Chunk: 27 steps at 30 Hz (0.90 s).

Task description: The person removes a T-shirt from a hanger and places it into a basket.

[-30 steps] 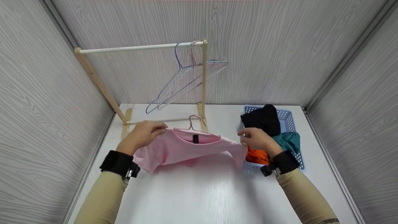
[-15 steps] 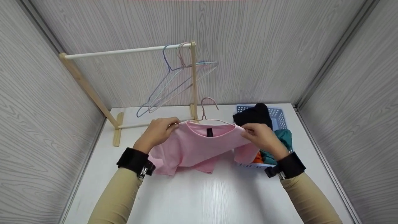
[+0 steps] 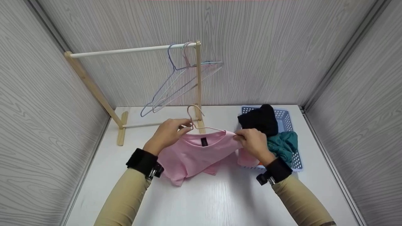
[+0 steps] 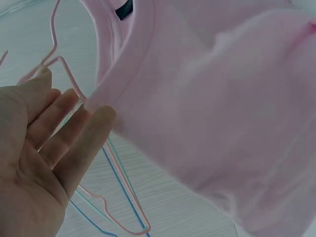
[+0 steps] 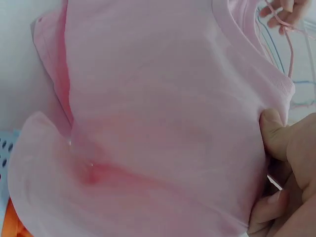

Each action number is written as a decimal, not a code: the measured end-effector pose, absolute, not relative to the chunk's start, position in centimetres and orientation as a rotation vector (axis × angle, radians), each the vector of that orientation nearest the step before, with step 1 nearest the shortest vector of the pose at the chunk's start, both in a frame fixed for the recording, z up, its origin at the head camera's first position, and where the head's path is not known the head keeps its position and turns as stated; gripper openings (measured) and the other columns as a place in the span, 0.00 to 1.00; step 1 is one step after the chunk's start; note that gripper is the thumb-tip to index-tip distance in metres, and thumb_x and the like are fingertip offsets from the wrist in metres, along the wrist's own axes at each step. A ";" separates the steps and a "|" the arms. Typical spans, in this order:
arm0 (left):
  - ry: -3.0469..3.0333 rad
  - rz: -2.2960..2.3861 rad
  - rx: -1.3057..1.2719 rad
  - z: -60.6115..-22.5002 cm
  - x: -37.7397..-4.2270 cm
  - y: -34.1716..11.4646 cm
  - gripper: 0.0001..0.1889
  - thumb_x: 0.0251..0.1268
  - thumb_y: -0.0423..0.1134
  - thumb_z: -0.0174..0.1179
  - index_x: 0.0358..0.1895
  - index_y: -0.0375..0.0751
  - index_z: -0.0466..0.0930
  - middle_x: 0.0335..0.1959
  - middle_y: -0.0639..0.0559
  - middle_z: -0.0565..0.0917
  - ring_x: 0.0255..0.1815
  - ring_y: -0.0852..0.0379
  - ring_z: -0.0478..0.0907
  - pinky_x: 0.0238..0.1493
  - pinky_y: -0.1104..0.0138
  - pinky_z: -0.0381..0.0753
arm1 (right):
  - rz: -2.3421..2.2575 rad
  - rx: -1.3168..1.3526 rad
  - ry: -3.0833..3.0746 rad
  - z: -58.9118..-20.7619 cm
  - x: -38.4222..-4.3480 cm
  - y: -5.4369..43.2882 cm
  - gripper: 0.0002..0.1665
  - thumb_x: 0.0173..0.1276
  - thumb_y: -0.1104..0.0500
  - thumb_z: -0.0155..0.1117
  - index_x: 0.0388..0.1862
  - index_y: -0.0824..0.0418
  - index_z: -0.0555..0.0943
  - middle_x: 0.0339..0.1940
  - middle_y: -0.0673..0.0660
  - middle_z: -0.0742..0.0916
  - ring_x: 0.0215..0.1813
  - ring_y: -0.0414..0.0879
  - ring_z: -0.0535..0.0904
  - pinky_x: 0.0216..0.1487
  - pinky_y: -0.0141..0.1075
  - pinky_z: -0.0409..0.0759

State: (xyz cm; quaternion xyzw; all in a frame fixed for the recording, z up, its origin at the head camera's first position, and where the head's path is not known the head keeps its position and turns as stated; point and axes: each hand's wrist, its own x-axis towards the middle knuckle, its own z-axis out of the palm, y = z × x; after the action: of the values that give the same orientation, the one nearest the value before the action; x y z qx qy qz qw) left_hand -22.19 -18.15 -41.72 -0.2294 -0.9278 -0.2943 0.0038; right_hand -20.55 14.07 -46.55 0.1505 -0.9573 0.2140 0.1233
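Observation:
A pink shirt (image 3: 201, 153) with a black neck label hangs on a pink clothes hanger (image 3: 189, 111), whose hook rises out of the neckline. My left hand (image 3: 168, 133) pinches the hanger at the base of its hook. In the left wrist view, the other fingers of the left hand (image 4: 54, 143) reach along the hanger, one fingertip at the collar edge. My right hand (image 3: 255, 142) grips the shirt's right shoulder beside the neckline. Up close in the right wrist view, the thumb (image 5: 274, 133) presses on the fabric.
Behind on the left stands a wooden rack with a white rail (image 3: 125, 51). Several hangers (image 3: 174, 70) cluster at its right end. A blue basket (image 3: 284, 117) at right holds a black garment (image 3: 260, 119), a teal garment (image 3: 284, 144) and something orange, mostly covered.
My right hand has moved from the sleeve to the shirt's right shoulder. My left hand has left the left shoulder for the hanger's hook base. The hanger swung right, then back left.

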 end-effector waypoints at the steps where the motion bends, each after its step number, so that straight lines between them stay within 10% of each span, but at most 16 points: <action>1: -2.906 -0.938 -0.721 -41.8 -22.2 -17.9 0.14 0.70 0.45 0.58 0.52 0.45 0.83 0.46 0.49 0.88 0.47 0.50 0.85 0.53 0.55 0.80 | 0.626 0.444 -2.791 -46.7 -20.6 13.8 0.08 0.65 0.51 0.67 0.40 0.49 0.89 0.37 0.51 0.91 0.37 0.52 0.86 0.33 0.47 0.82; 10: -3.038 -1.198 -0.731 -42.5 -21.9 -17.8 0.13 0.75 0.45 0.52 0.47 0.41 0.82 0.39 0.49 0.88 0.33 0.53 0.85 0.34 0.63 0.82 | 0.681 0.503 -2.777 -47.3 -20.3 13.4 0.08 0.65 0.52 0.68 0.40 0.49 0.90 0.38 0.49 0.91 0.38 0.48 0.87 0.37 0.46 0.85; 27: -2.890 -1.212 -0.614 -42.8 -22.2 -22.9 0.13 0.78 0.40 0.46 0.47 0.37 0.79 0.38 0.43 0.85 0.43 0.49 0.83 0.48 0.56 0.81 | 0.929 0.619 -2.643 -48.2 -21.5 16.4 0.06 0.65 0.65 0.66 0.37 0.61 0.89 0.36 0.57 0.91 0.38 0.47 0.87 0.41 0.41 0.85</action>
State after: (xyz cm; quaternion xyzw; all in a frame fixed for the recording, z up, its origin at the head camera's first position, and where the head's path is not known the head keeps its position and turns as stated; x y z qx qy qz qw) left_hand -22.18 -22.89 -42.85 -0.1922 -0.9046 -0.3796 -0.0259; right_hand -21.46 16.36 -48.19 0.2137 -0.9127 0.3208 0.1359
